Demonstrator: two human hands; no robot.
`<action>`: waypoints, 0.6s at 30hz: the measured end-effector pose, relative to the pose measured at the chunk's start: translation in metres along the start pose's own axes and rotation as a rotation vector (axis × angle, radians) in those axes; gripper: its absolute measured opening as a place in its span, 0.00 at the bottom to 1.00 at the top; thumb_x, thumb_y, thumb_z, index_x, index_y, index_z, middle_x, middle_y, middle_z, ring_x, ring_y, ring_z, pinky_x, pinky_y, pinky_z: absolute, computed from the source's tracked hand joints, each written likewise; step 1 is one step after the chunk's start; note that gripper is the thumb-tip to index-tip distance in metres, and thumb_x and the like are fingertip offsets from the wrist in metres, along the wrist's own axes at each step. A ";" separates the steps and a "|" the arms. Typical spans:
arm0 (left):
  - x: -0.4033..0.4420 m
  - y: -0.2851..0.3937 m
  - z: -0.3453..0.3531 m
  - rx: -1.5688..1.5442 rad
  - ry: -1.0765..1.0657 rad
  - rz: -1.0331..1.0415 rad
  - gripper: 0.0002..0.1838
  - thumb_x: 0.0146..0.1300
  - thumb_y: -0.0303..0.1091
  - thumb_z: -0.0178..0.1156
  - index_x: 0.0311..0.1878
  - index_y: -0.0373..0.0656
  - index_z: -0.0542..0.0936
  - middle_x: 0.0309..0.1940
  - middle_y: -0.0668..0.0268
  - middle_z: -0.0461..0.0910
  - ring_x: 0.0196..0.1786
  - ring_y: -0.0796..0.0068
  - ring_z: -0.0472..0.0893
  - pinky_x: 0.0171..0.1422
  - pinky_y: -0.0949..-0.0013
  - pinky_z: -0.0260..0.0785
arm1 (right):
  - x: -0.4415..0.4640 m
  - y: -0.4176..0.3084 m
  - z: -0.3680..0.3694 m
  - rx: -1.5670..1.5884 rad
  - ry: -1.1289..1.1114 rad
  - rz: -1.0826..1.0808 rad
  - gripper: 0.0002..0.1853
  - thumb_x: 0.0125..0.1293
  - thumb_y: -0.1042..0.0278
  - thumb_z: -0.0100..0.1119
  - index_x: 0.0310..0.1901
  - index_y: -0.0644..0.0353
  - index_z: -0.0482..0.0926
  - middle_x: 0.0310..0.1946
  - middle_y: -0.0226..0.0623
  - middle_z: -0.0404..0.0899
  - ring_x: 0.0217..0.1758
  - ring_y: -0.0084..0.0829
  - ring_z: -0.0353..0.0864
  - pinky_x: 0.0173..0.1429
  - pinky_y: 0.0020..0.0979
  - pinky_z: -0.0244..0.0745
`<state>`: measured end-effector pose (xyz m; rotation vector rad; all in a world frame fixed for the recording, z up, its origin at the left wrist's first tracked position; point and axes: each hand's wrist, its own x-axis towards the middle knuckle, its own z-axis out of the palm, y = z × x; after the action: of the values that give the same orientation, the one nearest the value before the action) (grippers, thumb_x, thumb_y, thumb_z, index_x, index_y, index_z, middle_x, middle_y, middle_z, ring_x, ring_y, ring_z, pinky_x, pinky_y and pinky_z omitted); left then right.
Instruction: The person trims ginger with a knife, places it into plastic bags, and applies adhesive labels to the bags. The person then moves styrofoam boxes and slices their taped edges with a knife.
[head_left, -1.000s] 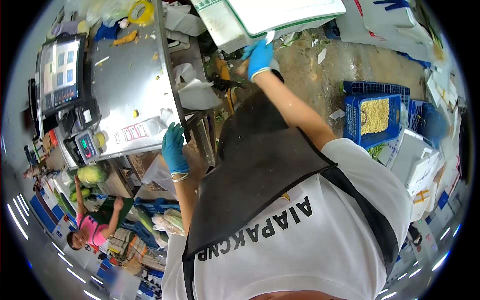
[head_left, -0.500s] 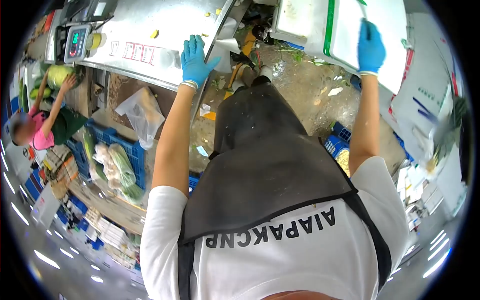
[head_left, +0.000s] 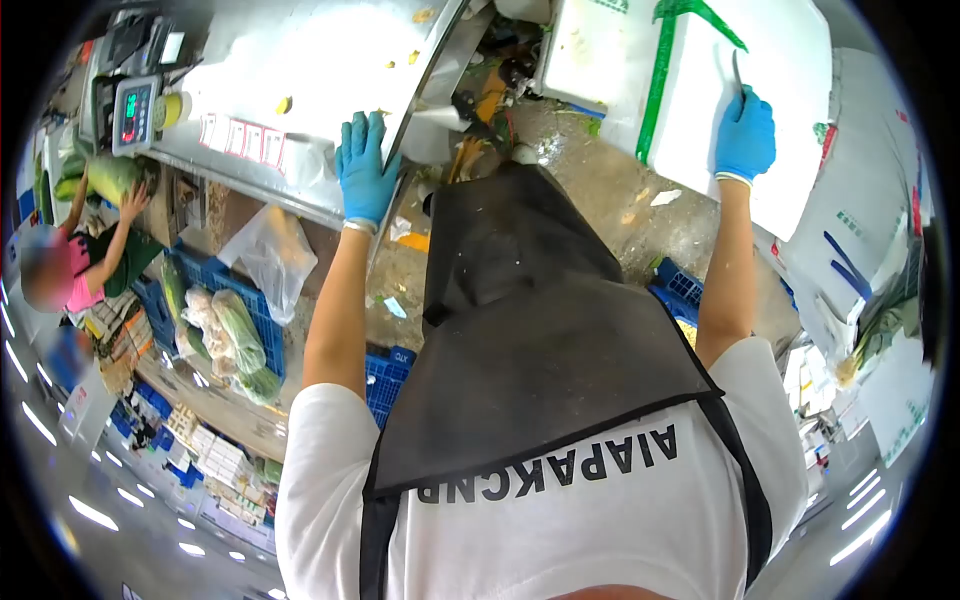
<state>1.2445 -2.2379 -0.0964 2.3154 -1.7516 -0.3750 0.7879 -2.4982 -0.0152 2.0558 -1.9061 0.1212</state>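
My left hand (head_left: 368, 178), in a blue glove, lies flat with fingers stretched out on the metal tabletop (head_left: 330, 60) near its corner. Clear wrap and a row of printed labels (head_left: 245, 138) lie beside its fingertips. In its blue glove, my right hand (head_left: 745, 137) is closed around what looks like a small knife (head_left: 738, 68); only a thin, slightly curved blade shows above the fist. Below this hand is a white foam box (head_left: 690, 125). Green tape (head_left: 655, 95) runs along the box and bends off to the right at its far end, near the blade.
A digital scale (head_left: 133, 115) stands at the table's far left. Another person (head_left: 70, 270) holds a large green melon or gourd (head_left: 112, 178) there. A blue crate (head_left: 262, 320) of bagged vegetables is at left. Scraps litter the wet floor (head_left: 580, 185).
My right hand has drawn back toward me over the box, the blade now plainer to see. My left hand's fingers have come closer together on the table. The whole view has shifted slightly.
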 end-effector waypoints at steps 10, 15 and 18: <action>0.002 0.008 0.000 0.103 -0.009 -0.012 0.40 0.60 0.41 0.62 0.74 0.49 0.58 0.74 0.54 0.55 0.75 0.47 0.54 0.76 0.49 0.47 | 0.001 0.007 0.008 0.076 0.062 0.004 0.10 0.69 0.59 0.52 0.46 0.48 0.81 0.35 0.34 0.79 0.32 0.36 0.81 0.31 0.39 0.78; 0.004 0.012 -0.007 0.047 -0.038 -0.019 0.42 0.57 0.35 0.64 0.75 0.48 0.58 0.74 0.51 0.54 0.76 0.47 0.52 0.77 0.49 0.42 | 0.001 0.009 0.007 0.106 0.075 0.000 0.09 0.68 0.59 0.53 0.43 0.50 0.81 0.32 0.34 0.78 0.28 0.34 0.80 0.29 0.36 0.76; 0.008 0.014 -0.010 0.070 -0.067 -0.023 0.42 0.58 0.36 0.63 0.75 0.48 0.57 0.75 0.51 0.53 0.76 0.47 0.51 0.77 0.49 0.41 | 0.003 0.009 0.010 0.145 0.096 0.021 0.08 0.67 0.61 0.55 0.42 0.50 0.82 0.31 0.33 0.78 0.28 0.34 0.80 0.29 0.35 0.76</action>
<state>1.2370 -2.2493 -0.0832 2.3999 -1.7976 -0.4059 0.7777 -2.5044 -0.0218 2.0809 -1.9114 0.3671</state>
